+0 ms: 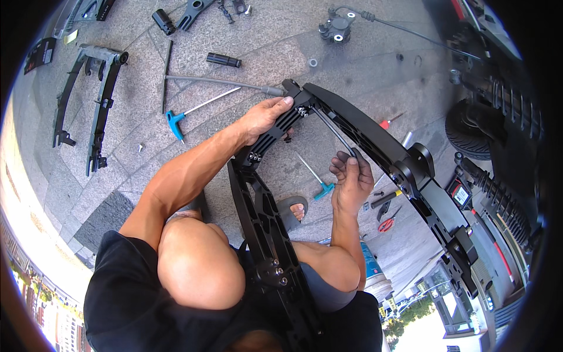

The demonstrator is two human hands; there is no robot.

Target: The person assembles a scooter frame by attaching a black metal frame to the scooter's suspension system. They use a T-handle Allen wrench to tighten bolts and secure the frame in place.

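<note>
A large black metal swingarm [267, 217], with two long arms joined by a slotted crosspiece, rests between my knees. My left hand [263, 121] is closed around the crosspiece near its far corner, thumb on top. In my right hand [353, 176] the fingers pinch the near end of a long, thin hex key [333, 130]. That key slants up to the left, its far tip by the small bolts [303, 111] at the corner. Whether the tip sits in a bolt head I cannot tell.
Around me on the paving lie an older swingarm [99, 111], blue T-handle hex keys [175, 124], a long-handled wrench [220, 80], a black socket [223, 60], a brake caliper [337, 27] and red-handled pliers [386, 224]. To the right stands a vehicle with a tyre [469, 130] and coil springs.
</note>
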